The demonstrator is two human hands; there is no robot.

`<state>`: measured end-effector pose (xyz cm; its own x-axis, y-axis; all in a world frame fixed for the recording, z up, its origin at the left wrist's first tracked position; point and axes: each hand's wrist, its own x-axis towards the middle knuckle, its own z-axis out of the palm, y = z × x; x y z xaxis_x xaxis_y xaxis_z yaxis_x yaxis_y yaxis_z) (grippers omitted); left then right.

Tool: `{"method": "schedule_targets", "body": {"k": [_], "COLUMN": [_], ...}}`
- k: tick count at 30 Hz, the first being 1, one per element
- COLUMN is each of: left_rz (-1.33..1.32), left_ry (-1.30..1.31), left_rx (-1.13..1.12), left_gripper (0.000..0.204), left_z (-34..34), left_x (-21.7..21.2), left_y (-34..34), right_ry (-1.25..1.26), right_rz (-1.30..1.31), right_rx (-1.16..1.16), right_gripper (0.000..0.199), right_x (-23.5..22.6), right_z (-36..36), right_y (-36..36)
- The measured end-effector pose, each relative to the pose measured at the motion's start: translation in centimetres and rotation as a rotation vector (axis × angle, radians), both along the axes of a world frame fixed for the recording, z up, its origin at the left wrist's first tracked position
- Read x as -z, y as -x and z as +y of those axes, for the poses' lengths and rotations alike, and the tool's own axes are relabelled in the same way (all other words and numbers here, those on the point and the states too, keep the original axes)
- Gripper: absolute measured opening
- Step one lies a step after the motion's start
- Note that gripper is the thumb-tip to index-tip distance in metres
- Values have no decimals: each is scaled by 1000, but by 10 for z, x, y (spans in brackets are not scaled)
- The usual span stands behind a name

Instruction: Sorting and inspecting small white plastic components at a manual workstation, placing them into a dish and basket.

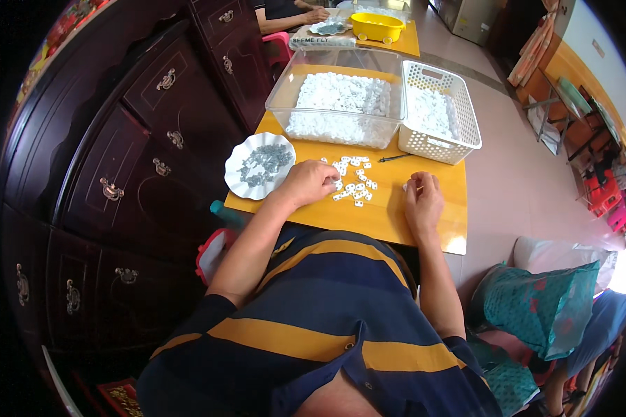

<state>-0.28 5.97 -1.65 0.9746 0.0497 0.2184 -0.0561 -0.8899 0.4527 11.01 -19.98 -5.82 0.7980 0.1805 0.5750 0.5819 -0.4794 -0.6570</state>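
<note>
Two hands (307, 182) (424, 201), white pieces (360, 187) between, plate (236, 167) leftward; bin (284, 101) beyond

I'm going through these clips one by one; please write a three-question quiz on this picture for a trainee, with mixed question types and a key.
1. Multiple choice: what lies on the wavy-edged white plate?
A) Yellow spoons
B) Small grey pieces
C) Red buttons

2. True or false: the white basket with holes stands to the right of the clear bin.

3. Short answer: which of the person's hands is nearer the loose white pieces on the table?

Key:
1. B
2. True
3. The left hand
</note>
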Motion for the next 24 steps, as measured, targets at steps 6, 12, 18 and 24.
{"method": "schedule_targets", "body": {"k": [6, 12, 18, 24], "left_rz": [-40, -23, -18, -63], "left_ry": [-31, -54, -2, -26], "left_rx": [66, 24, -36, -41], "left_gripper": [14, 14, 14, 11], "left_z": [-2, -11, -21, -24], "left_x": [10, 7, 12, 21], "left_y": [-1, -1, -2, -6], "right_ry": [-67, -47, -34, -19], "right_rz": [-6, 1, 51, 97], "right_rx": [-199, -288, -349, -382], "right_gripper": [10, 10, 9, 10], "right_x": [-2, -2, -1, 2], "right_z": [13, 24, 26, 27], "right_y": [17, 29, 33, 33]}}
